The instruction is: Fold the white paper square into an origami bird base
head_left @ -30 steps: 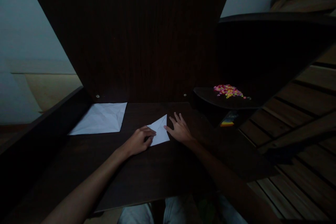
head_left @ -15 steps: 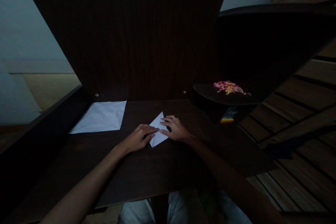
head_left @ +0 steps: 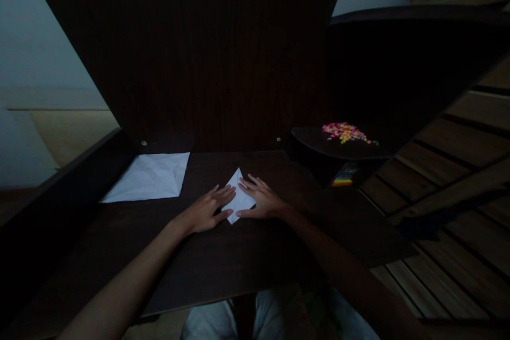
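Note:
A small white folded paper (head_left: 240, 202) lies on the dark desk, diamond-shaped, with a crease running down its middle from the top point to the bottom one. My left hand (head_left: 209, 209) rests with spread fingers on its left edge, thumb near the lower point. From the other side my right hand (head_left: 263, 199) lies over the right part, its fingers apart and the thumb near the bottom. Both hands touch the paper flat against the desk; parts of its side edges are hidden under the fingers.
A larger creased white sheet (head_left: 149, 176) lies at the desk's left, beside a low side panel (head_left: 67, 180). On a small rounded shelf (head_left: 311, 142) at the right sits a pile of colourful small pieces (head_left: 345, 132). A dark back panel (head_left: 207, 53) rises behind the desk.
The folded paper has turned slightly, its top point shifting left. My left fingers have drawn back from its middle to the left edge, and my right fingers have spread wider.

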`<move>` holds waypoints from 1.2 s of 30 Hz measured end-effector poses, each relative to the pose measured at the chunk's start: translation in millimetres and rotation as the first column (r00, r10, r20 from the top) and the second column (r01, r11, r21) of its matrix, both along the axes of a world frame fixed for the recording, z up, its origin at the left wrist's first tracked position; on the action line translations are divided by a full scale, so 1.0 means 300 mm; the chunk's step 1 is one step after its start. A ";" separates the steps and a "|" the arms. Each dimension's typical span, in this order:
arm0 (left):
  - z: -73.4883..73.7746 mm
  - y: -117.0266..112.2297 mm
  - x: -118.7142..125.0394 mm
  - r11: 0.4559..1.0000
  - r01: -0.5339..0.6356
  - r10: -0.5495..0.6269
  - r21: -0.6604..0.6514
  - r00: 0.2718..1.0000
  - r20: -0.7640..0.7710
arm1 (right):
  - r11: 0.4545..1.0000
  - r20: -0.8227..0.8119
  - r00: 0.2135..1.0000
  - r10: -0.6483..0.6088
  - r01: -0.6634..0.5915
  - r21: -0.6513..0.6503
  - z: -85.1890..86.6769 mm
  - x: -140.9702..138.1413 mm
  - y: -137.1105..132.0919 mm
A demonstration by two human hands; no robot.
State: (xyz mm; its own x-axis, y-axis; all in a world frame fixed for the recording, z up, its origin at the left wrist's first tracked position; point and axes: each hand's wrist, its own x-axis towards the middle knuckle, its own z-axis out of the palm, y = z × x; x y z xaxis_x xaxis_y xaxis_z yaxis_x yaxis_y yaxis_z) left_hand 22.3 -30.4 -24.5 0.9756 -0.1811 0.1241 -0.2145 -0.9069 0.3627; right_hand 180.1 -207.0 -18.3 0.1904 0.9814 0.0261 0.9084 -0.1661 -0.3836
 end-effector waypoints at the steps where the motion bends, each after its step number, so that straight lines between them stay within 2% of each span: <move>1: 0.001 0.000 -0.002 1.000 0.004 -0.004 -0.002 1.000 -0.005 | 1.000 0.003 1.000 -0.002 0.002 0.003 0.000 -0.002 0.000; 10: 0.002 0.000 -0.010 0.997 -0.062 0.063 0.053 0.998 -0.010 | 0.999 0.037 0.999 -0.033 0.034 -0.021 -0.009 -0.026 0.005; 17: 0.002 -0.006 -0.011 0.988 -0.128 0.126 0.088 0.992 0.019 | 0.998 0.134 0.990 -0.054 0.049 0.040 -0.013 -0.029 0.007; 26: -0.005 -0.016 -0.010 0.986 -0.141 0.138 0.088 0.990 0.044 | 0.996 0.103 0.991 -0.090 0.089 0.017 -0.021 -0.040 0.000; 32: -0.016 0.006 -0.002 0.964 -0.259 0.249 0.055 0.957 0.152 | 0.996 0.090 0.992 -0.094 0.093 0.012 -0.018 -0.025 -0.001; 36: -0.007 0.014 -0.004 0.959 -0.281 0.269 0.044 0.945 0.189 | 0.997 0.100 0.992 -0.078 0.076 0.028 -0.013 -0.020 -0.006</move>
